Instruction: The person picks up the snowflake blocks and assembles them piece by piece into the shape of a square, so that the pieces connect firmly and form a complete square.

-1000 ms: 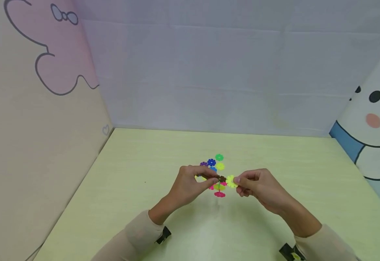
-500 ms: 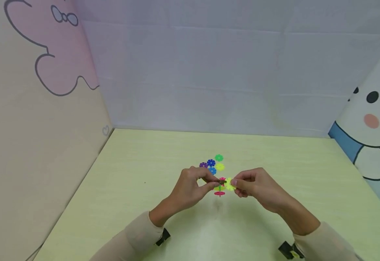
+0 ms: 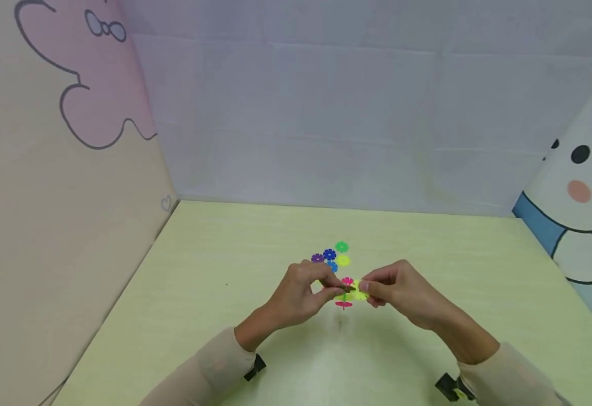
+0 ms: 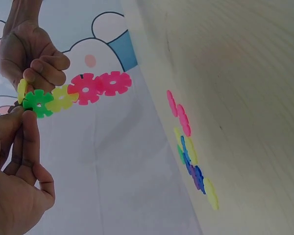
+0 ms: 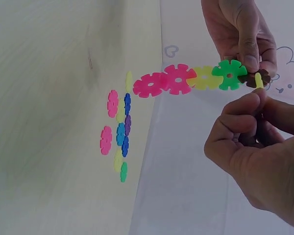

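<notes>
Diffuse, fairly dim light leaves faint shadows and a soft sheen on the table (image 3: pixel 214 242).

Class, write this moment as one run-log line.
left hand: pinches brown disc; right hand: pinches yellow disc; chain: brown, green, yellow, pink, pink; table: other discs

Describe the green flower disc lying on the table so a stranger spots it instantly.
On the pale table, past the left hand, lie coloured flower discs. The green disc sits farthest back, just beyond a yellow disc. No other disc on the table is green.
</notes>
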`<state>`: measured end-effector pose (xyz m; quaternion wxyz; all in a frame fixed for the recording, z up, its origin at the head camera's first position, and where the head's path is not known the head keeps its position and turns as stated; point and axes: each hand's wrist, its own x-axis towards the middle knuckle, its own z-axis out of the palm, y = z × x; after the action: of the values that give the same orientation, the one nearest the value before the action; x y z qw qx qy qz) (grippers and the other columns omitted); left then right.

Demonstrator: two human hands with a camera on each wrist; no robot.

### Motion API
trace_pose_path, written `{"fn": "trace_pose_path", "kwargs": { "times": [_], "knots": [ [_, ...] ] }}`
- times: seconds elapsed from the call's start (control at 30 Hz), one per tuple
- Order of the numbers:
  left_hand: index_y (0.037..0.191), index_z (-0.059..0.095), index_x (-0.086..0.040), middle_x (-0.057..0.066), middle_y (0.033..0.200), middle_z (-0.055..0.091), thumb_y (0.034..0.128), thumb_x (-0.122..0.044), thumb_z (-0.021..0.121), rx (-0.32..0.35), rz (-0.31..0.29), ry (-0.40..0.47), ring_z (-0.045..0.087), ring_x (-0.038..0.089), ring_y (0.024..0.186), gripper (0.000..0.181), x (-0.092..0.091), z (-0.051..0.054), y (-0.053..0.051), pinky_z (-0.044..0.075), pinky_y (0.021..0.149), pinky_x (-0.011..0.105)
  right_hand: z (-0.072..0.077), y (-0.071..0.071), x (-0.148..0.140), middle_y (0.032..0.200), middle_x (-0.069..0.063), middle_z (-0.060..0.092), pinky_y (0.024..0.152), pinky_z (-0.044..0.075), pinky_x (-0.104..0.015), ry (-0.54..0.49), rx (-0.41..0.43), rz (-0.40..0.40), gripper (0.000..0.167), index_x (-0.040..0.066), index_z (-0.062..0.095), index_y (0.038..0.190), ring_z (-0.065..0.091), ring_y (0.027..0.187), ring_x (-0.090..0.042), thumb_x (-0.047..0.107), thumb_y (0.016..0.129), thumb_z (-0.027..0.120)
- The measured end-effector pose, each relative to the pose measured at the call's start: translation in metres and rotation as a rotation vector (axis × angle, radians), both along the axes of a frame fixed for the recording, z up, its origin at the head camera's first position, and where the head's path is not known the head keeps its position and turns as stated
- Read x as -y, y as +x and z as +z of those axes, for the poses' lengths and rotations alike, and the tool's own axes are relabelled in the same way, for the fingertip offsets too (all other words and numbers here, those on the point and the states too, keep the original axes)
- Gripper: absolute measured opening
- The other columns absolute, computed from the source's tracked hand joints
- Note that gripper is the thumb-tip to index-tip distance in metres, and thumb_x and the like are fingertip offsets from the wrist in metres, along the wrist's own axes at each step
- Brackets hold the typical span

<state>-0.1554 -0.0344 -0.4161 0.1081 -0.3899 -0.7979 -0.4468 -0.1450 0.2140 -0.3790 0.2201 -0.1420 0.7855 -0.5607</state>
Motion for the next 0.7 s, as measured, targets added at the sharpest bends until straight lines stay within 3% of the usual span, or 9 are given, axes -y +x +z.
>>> {"fn": "trace_pose_path", "kwargs": {
  "times": [0.27, 0.4, 0.6, 0.7],
  "knots": [
    [0.089, 0.077, -0.014, -0.005, 0.083, 0.078, 0.0874, -0.013, 0.083, -0.004, 0.023, 0.010, 0.068, 0.000, 0.077, 0.006, -0.001, -0.003, -0.002, 0.046, 0.075, 0.022, -0.003, 0.001, 0.003, 0.080, -0.003, 0.065, 0.075, 0.055, -0.028, -0.044, 0.036, -0.071, 0.030, -0.013, 0.071, 0.109, 0.058, 0.074, -0.013, 0.016, 0.102, 0.065],
    [0.094, 0.079, -0.012, -0.004, 0.086, 0.079, 0.0888, -0.014, 0.082, 0.035, -0.012, -0.005, 0.071, 0.001, 0.080, 0.006, 0.003, 0.000, -0.004, 0.053, 0.075, 0.021, -0.005, 0.000, 0.004, 0.080, -0.003, 0.066, 0.075, 0.056, -0.028, -0.048, 0.063, -0.069, 0.031, -0.012, 0.071, 0.109, 0.060, 0.074, -0.013, 0.018, 0.103, 0.064],
    [0.111, 0.075, -0.012, -0.003, 0.090, 0.069, 0.0832, -0.019, 0.087, 0.128, -0.025, -0.025, 0.064, 0.000, 0.077, 0.032, -0.001, 0.007, -0.004, 0.056, 0.071, 0.021, -0.005, -0.002, 0.008, 0.077, -0.002, 0.063, 0.070, 0.054, -0.027, -0.059, 0.081, -0.039, 0.031, -0.010, 0.070, 0.101, 0.058, 0.072, -0.012, 0.020, 0.102, 0.066],
    [0.112, 0.075, -0.013, -0.002, 0.090, 0.064, 0.0802, -0.023, 0.090, 0.159, -0.024, -0.044, 0.061, -0.001, 0.074, 0.036, -0.004, 0.007, -0.004, 0.055, 0.069, 0.021, -0.005, -0.003, 0.010, 0.075, -0.002, 0.062, 0.069, 0.052, -0.026, -0.083, 0.113, -0.023, 0.029, -0.009, 0.069, 0.099, 0.056, 0.072, -0.012, 0.019, 0.102, 0.065]
  ]
}}
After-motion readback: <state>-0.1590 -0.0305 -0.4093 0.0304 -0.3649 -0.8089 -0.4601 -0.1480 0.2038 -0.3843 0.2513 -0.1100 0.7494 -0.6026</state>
